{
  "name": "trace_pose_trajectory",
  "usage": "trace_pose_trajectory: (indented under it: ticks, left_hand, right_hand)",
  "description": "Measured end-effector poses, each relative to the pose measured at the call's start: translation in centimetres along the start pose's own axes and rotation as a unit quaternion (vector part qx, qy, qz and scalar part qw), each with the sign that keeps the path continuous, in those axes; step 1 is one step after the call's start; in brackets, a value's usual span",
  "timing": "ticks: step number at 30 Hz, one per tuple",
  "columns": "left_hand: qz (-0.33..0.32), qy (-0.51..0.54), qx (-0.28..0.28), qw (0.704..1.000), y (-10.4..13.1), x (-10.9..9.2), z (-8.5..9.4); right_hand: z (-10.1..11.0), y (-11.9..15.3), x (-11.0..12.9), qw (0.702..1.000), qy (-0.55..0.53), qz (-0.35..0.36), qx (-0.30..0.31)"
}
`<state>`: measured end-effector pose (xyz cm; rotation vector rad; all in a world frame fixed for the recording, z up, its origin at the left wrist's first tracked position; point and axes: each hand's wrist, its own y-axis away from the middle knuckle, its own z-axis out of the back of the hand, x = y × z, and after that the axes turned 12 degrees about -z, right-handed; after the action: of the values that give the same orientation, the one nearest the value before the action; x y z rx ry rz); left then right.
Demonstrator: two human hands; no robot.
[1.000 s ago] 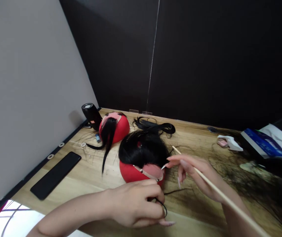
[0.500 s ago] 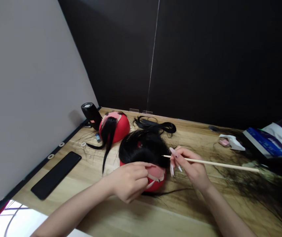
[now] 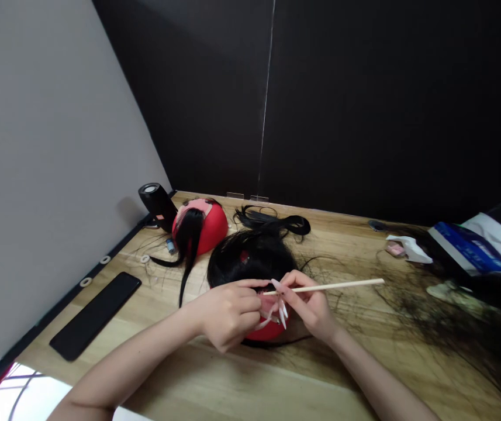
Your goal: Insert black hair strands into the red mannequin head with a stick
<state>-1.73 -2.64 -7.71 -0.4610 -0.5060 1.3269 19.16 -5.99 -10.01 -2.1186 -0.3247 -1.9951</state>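
Observation:
A red dome-shaped wig block point(image 3: 268, 333) stands before me under a half-made wig point(image 3: 250, 257) of long black hair. Pinkish netting point(image 3: 269, 304) shows at the wig's near side. My left hand point(image 3: 232, 313) rests against this netting with fingers curled; whatever is pinched in them is hidden. Between thumb and fingertips, my right hand point(image 3: 309, 301) grips a thin ventilating needle with a pale wooden handle point(image 3: 346, 285). Its tip points left into the netting, close to my left fingertips. Long pale nails hang over the netting.
A second red block point(image 3: 215, 228) with netting and black hair sits behind left, beside a black cylindrical speaker point(image 3: 158, 204). A phone point(image 3: 96, 316) lies at left. Loose hair point(image 3: 434, 321), crumpled tissue point(image 3: 412, 249) and a blue packet point(image 3: 469, 245) lie at right. Dark panels stand behind.
My right hand has moved left and brought the needle from beside the wig onto the netting, next to my left fingers. The left hand stays nearly in place. The view has shifted slightly.

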Motion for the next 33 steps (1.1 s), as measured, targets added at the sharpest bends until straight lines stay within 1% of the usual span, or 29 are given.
trace_pose_trajectory:
  ticks: [4, 9, 12, 16, 21, 28, 33]
  left_hand:
    - [-0.004, 0.019, -0.051, 0.999, 0.3, 0.2, -0.6]
    - [-0.007, 0.047, -0.078, 0.996, 0.7, 1.3, -0.9]
    - [0.008, 0.048, -0.097, 0.994, 0.8, 2.2, -0.9]
    - [0.021, 0.046, -0.098, 0.994, 0.8, 2.7, -1.0]
    - [0.020, 0.046, -0.100, 0.994, 0.8, 2.6, -1.1]
    - [0.023, 0.040, -0.105, 0.993, 1.0, 2.5, -1.2]
    - [0.019, 0.037, -0.111, 0.993, 1.1, 2.6, -1.4]
  right_hand:
    - [0.0, -0.3, -0.7, 0.999, 0.012, 0.007, -0.030]
    - [0.0, -0.5, -1.5, 0.999, -0.009, -0.017, -0.040]
    - [0.2, -0.8, -1.7, 0.999, -0.024, 0.005, -0.046]
    - [0.4, -1.2, -1.3, 0.997, 0.013, 0.045, -0.056]
    - [0.4, -1.5, -1.1, 0.988, 0.080, 0.087, -0.096]
    - [0.4, -1.4, -1.5, 0.998, 0.015, 0.029, -0.059]
    - [0.6, -1.3, -1.7, 0.998, 0.017, 0.031, -0.055]
